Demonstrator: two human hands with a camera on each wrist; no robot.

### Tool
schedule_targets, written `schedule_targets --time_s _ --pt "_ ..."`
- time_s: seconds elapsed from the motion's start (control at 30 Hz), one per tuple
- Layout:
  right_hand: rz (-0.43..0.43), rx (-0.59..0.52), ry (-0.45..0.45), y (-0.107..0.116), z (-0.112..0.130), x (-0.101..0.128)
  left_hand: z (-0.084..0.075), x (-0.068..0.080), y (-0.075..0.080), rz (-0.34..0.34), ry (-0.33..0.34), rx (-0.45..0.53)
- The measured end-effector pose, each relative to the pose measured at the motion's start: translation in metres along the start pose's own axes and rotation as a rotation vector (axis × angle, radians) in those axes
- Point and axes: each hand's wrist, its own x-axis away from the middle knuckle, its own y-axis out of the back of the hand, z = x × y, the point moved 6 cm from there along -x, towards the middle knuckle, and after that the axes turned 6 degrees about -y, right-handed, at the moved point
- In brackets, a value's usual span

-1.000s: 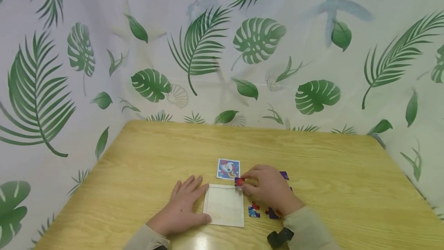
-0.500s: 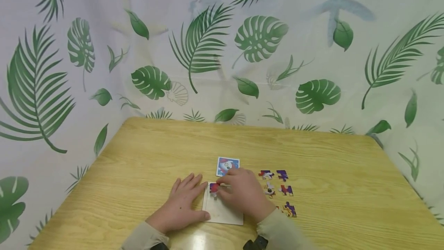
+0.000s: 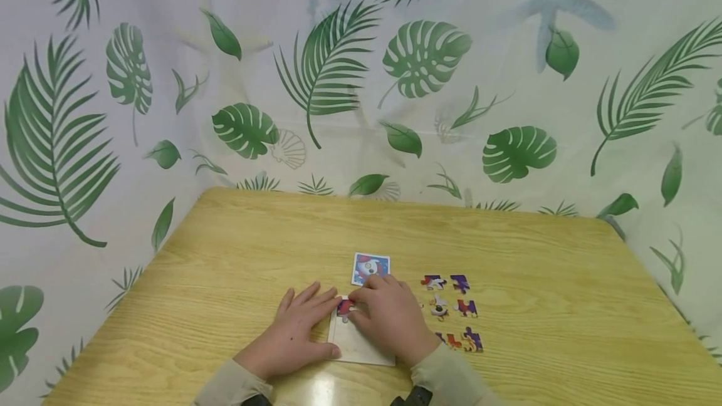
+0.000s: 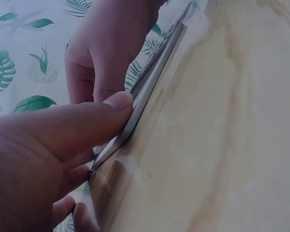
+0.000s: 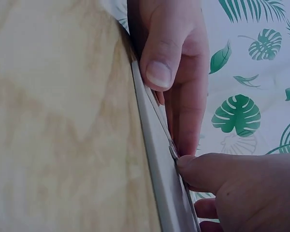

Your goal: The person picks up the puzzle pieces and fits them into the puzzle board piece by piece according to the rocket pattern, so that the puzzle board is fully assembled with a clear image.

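A shallow white puzzle tray (image 3: 361,353) lies on the table before me. In its upper left corner is a red and purple jigsaw piece (image 3: 344,309), partly covered by fingers. My right hand (image 3: 392,318) pinches this piece at its right side with thumb and fingers, and hides much of the tray. Along the tray's left edge rests my left hand (image 3: 293,334), fingers extended; its thumb (image 4: 118,101) touches the rim in the left wrist view. The right thumb (image 5: 191,171) is low at the tray's surface in the right wrist view.
Several loose jigsaw pieces (image 3: 439,307) lie in rows right of the tray, some partly behind my right hand. A small picture card (image 3: 369,266) lies just beyond the tray. A leaf-patterned curtain (image 3: 338,80) hangs behind the wooden table (image 3: 254,237).
My right hand has carried the red and purple piece left, from the tray's upper right to its upper left corner. The left hand has stayed at the tray's left edge.
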Motion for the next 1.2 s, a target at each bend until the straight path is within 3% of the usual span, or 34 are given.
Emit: schedule_targets --time_s 0.4,0.9,1.2 --pt "-0.011 -0.017 0.045 -0.002 -0.003 0.006 0.001 0.000 -0.001 0.022 -0.001 -0.003" --pt "0.046 -0.117 0.059 0.000 -0.009 0.003 0.004 0.000 -0.002 0.041 0.033 -0.003" --pt "-0.008 -0.167 0.005 0.014 -0.039 0.004 0.002 0.000 -0.001 0.037 0.007 0.004"
